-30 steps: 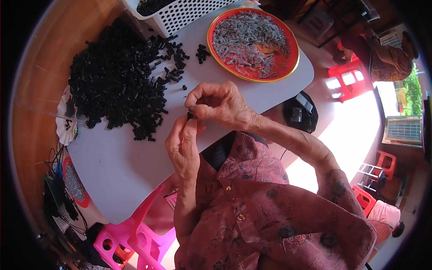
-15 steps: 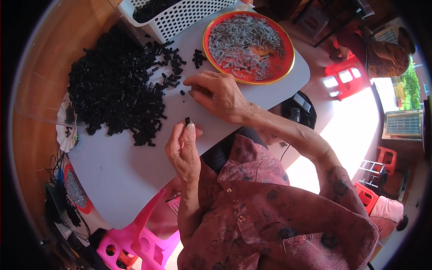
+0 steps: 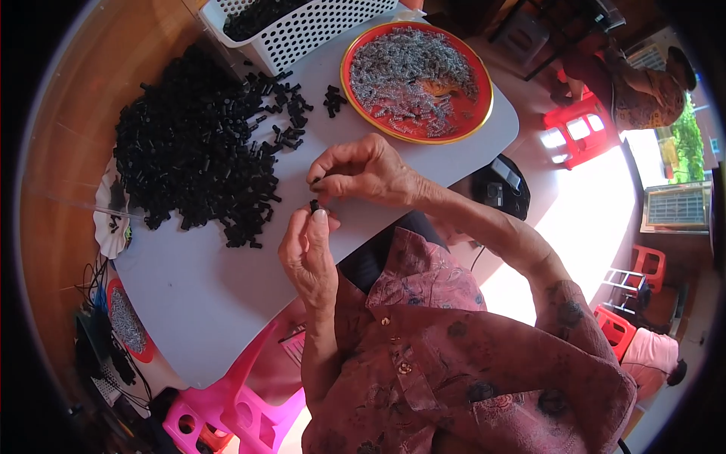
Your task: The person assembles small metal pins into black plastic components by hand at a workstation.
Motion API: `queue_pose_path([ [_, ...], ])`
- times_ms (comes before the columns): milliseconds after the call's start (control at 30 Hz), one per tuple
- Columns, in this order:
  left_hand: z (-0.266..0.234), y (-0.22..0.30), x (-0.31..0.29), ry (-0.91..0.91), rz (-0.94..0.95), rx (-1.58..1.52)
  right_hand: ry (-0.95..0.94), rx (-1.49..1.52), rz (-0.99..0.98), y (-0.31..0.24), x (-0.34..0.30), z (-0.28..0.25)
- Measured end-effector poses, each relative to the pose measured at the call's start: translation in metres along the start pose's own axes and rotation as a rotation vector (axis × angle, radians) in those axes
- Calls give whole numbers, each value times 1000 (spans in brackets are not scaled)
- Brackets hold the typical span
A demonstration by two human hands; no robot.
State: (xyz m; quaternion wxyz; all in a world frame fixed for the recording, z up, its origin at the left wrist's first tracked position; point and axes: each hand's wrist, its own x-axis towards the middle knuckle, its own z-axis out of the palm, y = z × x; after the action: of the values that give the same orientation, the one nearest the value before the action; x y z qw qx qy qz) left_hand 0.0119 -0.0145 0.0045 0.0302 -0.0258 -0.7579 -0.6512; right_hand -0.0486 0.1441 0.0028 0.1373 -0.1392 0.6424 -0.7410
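Between thumb and fingers of my left hand [image 3: 308, 253] a small black cylindrical part [image 3: 314, 205] stands upright, its top end showing. Just above it, my right hand [image 3: 367, 175] pinches a tiny dark piece [image 3: 315, 181], too small to make out fully. The fingertips of the two hands are close together but apart. To their left lies a big heap of black cylindrical parts [image 3: 200, 144]. Beyond my right hand, a red round tray [image 3: 473, 117] with a gold rim holds many small metal springs [image 3: 408, 64].
A white perforated basket [image 3: 318, 34] with more black parts stands at the table's far edge. A few black parts [image 3: 333, 101] lie beside the red tray. Pink plastic chair [image 3: 249, 412] is below the table's near edge. Other people sit at the right.
My right hand has come down and toward my left hand, its fingers closing in a pinch. The tiny black piece lying on the table below those fingers is gone from there. My left hand has hardly moved.
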Motion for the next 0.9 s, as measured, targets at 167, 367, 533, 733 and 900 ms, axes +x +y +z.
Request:
queue_pose_path([
  [167,2,3,1,-21,-25,48,-78,122,-27,9,-6,-10],
  [367,2,-1,-1,-29,15,92,-125,92,-56,10,-5,-9],
  [533,3,1,0,-26,22,135,-108,194,-29,7,-4,-12],
  [733,4,0,0,1,91,189,-125,84,-28,-4,-3,-10],
  [900,6,-2,1,9,105,185,-137,-77,-54,-15,-2,-10],
])
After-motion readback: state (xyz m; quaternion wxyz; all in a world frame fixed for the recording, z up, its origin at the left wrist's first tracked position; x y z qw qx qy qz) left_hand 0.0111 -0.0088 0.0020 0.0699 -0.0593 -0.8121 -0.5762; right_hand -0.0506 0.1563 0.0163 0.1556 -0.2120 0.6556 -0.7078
